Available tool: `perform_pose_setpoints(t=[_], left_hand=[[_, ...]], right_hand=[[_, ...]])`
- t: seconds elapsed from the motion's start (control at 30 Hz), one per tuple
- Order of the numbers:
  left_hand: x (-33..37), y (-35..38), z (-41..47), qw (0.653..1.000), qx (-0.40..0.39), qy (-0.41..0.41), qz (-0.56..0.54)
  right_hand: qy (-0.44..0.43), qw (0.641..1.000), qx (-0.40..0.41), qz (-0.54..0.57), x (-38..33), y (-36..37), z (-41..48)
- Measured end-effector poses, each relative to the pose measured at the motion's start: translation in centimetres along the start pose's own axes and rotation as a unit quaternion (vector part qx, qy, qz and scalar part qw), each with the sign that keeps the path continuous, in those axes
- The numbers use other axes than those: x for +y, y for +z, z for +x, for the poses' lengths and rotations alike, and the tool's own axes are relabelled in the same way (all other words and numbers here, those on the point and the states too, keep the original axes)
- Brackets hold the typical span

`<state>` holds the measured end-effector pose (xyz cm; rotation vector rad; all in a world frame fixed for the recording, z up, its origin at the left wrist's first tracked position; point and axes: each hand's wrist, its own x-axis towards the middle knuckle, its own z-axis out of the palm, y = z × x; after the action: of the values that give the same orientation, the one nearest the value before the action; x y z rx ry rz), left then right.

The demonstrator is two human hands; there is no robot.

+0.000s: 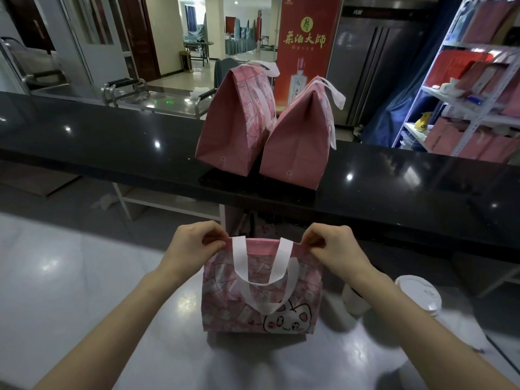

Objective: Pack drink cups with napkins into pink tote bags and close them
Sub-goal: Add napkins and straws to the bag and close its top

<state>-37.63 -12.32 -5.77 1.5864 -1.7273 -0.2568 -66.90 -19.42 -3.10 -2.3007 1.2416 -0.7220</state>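
Note:
A pink tote bag (261,299) with white handles and a cartoon cat print stands upright on the white counter in front of me. My left hand (194,246) pinches the left end of its top rim. My right hand (334,246) pinches the right end of the same rim, and the rim is pulled flat between them. What is inside the bag is hidden. Two white lidded drink cups (419,294) stand on the counter to the right of the bag, partly behind my right forearm.
Two closed pink tote bags (233,122) (301,142) stand side by side on the raised black ledge (112,147) behind the counter. A shelf rack with pink and red packages (478,94) fills the right side. A red banner (305,46) stands beyond the ledge.

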Motion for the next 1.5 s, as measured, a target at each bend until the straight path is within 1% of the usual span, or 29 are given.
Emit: perform_pose_setpoints(t=[0.13,0.23,0.3,0.37,0.43,0.53,0.6,0.7,0.77,0.87,0.97,1.07,1.2,1.3,1.37,1.43,1.5], left_hand=[[0.4,-1.1,0.3,0.999,-0.046,-0.008,-0.014],[1.8,-1.4,0.9,0.997,-0.063,-0.004,-0.044],[2.9,-0.7,1.3,0.996,-0.093,0.011,-0.010],[3.7,0.3,1.4,0.990,-0.132,0.034,0.041],[4.2,1.0,1.3,0.987,-0.141,0.050,0.057],[4.3,1.1,1.0,0.989,-0.122,0.056,0.052],[4.1,0.9,0.7,0.985,-0.149,0.065,0.059],[4.2,1.1,0.3,0.974,-0.181,0.090,0.103],[4.5,1.5,0.4,0.973,-0.173,0.099,0.118],[4.8,2.4,0.3,0.967,-0.159,0.115,0.164],[4.4,3.0,0.2,0.965,-0.133,0.115,0.192],[4.3,3.2,0.3,0.969,-0.107,0.111,0.193],[4.0,2.1,0.4,0.976,-0.089,0.094,0.176],[2.4,-0.1,-0.3,0.989,-0.089,0.040,0.110],[0.8,-1.5,-1.1,0.992,-0.097,0.004,0.078],[-0.5,-2.5,-2.0,0.992,-0.101,-0.026,0.072],[-1.3,-2.9,-2.8,0.993,-0.089,-0.044,0.060]], right_hand=[[0.027,0.997,-0.072,0.012,-0.3,-1.6,1.0],[0.021,0.994,-0.102,0.032,-1.4,-1.7,2.1],[0.009,0.992,-0.123,0.015,-2.5,-0.9,2.6],[0.001,0.987,-0.162,-0.019,-3.3,0.3,2.8],[-0.010,0.981,-0.187,-0.047,-3.6,1.3,2.7],[-0.024,0.984,-0.175,-0.029,-3.6,1.9,2.0],[-0.026,0.983,-0.180,-0.008,-3.6,1.9,1.4],[-0.049,0.977,-0.204,-0.046,-3.9,2.1,1.1],[-0.069,0.977,-0.184,-0.086,-4.1,2.6,1.1],[-0.107,0.975,-0.135,-0.142,-4.3,3.7,1.0],[-0.128,0.974,-0.103,-0.159,-3.9,4.4,0.8],[-0.137,0.972,-0.100,-0.160,-3.8,4.5,0.9],[-0.105,0.980,-0.105,-0.131,-3.2,2.8,1.2],[-0.023,0.992,-0.116,-0.040,-1.4,0.6,0.4],[0.031,0.992,-0.120,0.025,-0.1,-0.8,-0.4],[0.052,0.990,-0.122,0.038,1.0,-1.5,-1.0],[0.051,0.991,-0.123,0.027,1.3,-2.0,-1.2]])
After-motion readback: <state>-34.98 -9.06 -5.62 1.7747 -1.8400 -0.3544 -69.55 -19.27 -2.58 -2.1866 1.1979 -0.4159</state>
